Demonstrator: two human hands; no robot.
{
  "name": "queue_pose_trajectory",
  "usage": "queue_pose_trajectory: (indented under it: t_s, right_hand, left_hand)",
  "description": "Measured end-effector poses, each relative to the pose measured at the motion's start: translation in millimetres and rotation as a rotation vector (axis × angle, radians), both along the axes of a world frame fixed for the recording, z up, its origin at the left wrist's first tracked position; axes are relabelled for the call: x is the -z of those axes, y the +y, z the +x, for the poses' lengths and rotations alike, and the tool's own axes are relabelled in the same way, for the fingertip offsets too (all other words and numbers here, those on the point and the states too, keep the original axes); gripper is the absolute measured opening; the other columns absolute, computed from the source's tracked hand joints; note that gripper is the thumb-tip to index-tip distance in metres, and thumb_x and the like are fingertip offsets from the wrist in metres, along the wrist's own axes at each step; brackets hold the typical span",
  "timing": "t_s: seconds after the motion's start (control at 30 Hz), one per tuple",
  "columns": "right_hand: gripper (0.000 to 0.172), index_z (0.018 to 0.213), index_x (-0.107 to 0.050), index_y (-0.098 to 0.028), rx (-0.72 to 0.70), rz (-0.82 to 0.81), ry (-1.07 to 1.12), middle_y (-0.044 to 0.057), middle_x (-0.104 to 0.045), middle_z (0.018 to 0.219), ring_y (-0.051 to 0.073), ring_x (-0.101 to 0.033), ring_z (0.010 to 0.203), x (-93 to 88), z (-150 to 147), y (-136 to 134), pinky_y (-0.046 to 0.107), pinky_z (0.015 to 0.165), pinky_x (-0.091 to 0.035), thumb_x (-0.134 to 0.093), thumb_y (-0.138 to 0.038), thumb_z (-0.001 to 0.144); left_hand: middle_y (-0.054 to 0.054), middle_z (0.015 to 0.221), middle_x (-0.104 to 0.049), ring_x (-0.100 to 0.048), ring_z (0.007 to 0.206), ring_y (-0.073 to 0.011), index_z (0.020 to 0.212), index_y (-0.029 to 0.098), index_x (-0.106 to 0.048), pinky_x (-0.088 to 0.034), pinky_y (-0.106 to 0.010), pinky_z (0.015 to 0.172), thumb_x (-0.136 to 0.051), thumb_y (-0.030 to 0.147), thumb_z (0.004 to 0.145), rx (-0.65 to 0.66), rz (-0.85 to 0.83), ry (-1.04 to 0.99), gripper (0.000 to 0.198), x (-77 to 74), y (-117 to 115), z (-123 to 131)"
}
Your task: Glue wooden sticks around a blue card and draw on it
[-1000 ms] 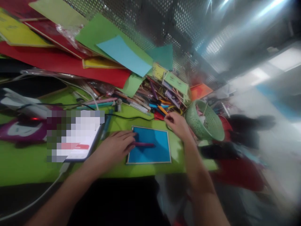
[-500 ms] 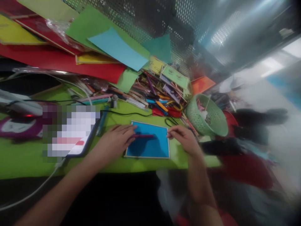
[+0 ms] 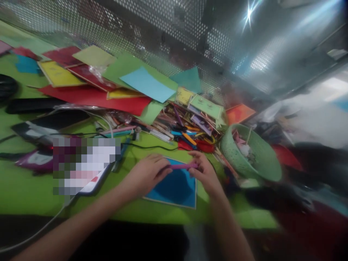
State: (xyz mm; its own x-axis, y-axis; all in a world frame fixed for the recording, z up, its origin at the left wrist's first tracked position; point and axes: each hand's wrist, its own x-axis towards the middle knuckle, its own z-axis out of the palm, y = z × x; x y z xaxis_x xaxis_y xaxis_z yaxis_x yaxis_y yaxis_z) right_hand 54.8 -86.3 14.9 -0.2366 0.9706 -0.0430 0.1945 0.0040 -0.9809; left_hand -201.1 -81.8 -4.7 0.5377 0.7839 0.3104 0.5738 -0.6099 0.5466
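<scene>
A pink pen (image 3: 181,166) is held level just above a blue card (image 3: 174,189) that lies on the green table cover (image 3: 32,192). My left hand (image 3: 145,174) grips the pen's left end with closed fingers. My right hand (image 3: 202,170) pinches its right end. Both hands hover over the card's upper half.
A pile of pens and scissors (image 3: 174,128) lies behind the card. A green perforated basket (image 3: 252,154) stands to the right. Sheets of coloured paper (image 3: 108,79) lean against a perforated metal wall. A tablet (image 3: 84,166) with a cable lies to the left.
My right hand came back from the pen pile and took the right end of the pink pen. Both hands have lifted the pen off the blue card. The view tilted upward.
</scene>
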Motion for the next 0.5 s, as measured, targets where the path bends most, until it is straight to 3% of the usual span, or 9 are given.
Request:
queue_pose_trajectory:
  t_s: [0.2, 0.33, 0.43, 0.5]
  right_hand:
    - [0.040, 0.108, -0.074, -0.025, 0.109, -0.042, 0.181, -0.003, -0.058, 0.078, 0.010, -0.054, 0.062, 4.6, 9.7, -2.5, 0.020, 0.053, -0.046, -0.088, -0.043, 0.076]
    - [0.039, 0.101, -0.079, -0.022, 0.014, -0.172, 0.250, -0.002, -0.062, 0.073, 0.009, -0.053, 0.057, 4.8, 5.1, -6.7, 0.020, 0.049, -0.043, -0.091, -0.046, 0.073]
    - [0.030, 0.094, -0.081, -0.021, -0.051, -0.202, 0.228, 0.002, -0.068, 0.072, 0.010, -0.056, 0.059, 3.5, 2.6, -9.8, 0.021, 0.052, -0.044, -0.086, -0.047, 0.080]
    - [0.025, 0.090, -0.081, -0.021, 0.058, -0.131, 0.253, 0.000, -0.066, 0.067, 0.010, -0.054, 0.057, 0.8, 6.1, -9.6, 0.020, 0.049, -0.041, -0.084, -0.046, 0.083]
  left_hand:
    - [-0.007, 0.090, -0.070, -0.066, 0.087, -0.0248, 0.094, 0.019, -0.065, -0.049, -0.037, 0.079, -0.044, 0.037, 0.109, 0.026, -0.025, -0.008, 0.032, 4.3, 1.4, 15.5]
    - [-0.007, 0.090, -0.071, -0.066, 0.088, -0.0242, 0.095, 0.018, -0.066, -0.051, -0.037, 0.080, -0.041, 0.037, 0.110, 0.089, -0.042, -0.033, 0.035, 10.5, 0.0, 20.1]
    - [-0.010, 0.106, -0.076, -0.069, 0.102, -0.0267, 0.105, 0.019, -0.069, -0.051, -0.041, 0.092, -0.047, 0.038, 0.109, 0.124, -0.049, -0.014, 0.030, 13.8, 2.9, 19.5]
    - [-0.011, 0.128, -0.073, -0.066, 0.119, -0.0308, 0.124, 0.020, -0.068, -0.049, -0.047, 0.102, -0.052, 0.039, 0.106, 0.052, -0.058, 0.011, 0.030, 15.0, 8.1, 15.6]
